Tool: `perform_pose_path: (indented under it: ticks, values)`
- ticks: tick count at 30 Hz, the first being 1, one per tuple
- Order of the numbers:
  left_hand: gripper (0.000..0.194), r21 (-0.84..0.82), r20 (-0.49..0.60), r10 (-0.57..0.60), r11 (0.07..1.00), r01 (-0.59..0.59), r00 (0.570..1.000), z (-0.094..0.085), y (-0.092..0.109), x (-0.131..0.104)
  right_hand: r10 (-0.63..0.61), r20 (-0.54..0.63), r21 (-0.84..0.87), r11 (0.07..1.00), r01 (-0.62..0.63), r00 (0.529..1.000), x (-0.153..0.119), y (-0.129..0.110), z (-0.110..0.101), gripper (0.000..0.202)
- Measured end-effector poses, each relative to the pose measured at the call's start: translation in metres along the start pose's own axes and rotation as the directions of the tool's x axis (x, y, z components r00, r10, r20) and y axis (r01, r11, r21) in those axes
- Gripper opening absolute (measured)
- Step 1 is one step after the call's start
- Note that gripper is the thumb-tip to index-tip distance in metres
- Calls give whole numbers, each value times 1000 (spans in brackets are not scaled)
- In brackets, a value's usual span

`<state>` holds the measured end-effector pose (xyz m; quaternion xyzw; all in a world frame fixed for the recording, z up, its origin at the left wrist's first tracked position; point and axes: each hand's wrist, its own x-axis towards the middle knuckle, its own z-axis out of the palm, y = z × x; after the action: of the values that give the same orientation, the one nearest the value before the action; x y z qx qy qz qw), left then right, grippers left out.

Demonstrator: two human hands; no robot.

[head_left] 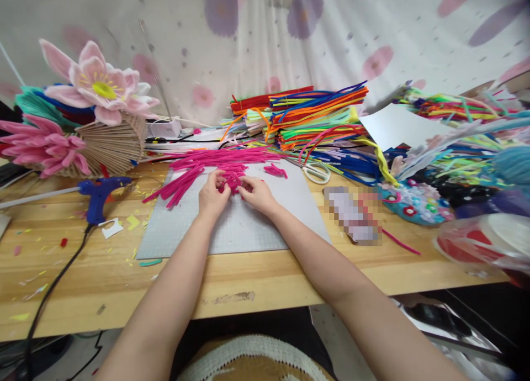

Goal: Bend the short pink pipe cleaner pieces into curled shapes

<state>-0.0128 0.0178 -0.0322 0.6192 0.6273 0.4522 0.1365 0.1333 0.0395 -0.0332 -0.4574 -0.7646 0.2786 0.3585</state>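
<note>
Bare forearms (165, 298) reach over the wooden table (273, 284) to a grey mat (252, 234). Left hand (212, 197) and right hand (260, 196) both pinch a curled magenta piece (232, 183), on the mat's far half. Status, my read: partly shaped; fingers hide the exact form. One small bent bundle (276, 171) lies apart, to its right. Straight magenta stems (182, 186) spread left and behind, unshaped. Scissors (318, 181) and glue gun (96, 200) sit untouched.
</note>
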Motion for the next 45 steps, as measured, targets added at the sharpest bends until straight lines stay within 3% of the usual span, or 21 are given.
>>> perform_pose_path:
  ticks: [3,7,18,24,29,33,38,41,45]
  values:
    - [32,-19,2,-11,1000,11,1000,0,-1,0,86,42,234,968,-94,995,1,0,-1,12]
    - [30,-29,20,9,1000,-8,1000,2,-1,0,70,159,385,914,-127,985,3,1,-1,20]
    - [27,-20,-34,21,1000,-22,999,3,3,-2,70,205,341,930,-138,976,4,9,5,18]
    - [38,-62,8,20,998,-19,1000,6,6,-4,87,121,351,928,-125,989,3,6,5,20]
    - [46,-59,64,154,987,-150,986,7,8,-5,137,40,357,923,-142,990,5,10,6,20]
    - [48,-124,74,222,970,-212,972,11,7,-7,237,4,479,852,-210,971,8,11,8,11]
    - [38,-246,66,91,967,-72,994,20,3,-10,290,76,635,724,-270,954,9,8,9,16]
    - [16,-201,174,57,979,-21,983,19,0,-8,290,57,689,681,-248,955,9,8,6,20]
    - [17,-84,188,111,992,-96,976,12,0,-6,295,73,734,630,-252,953,8,7,0,25]
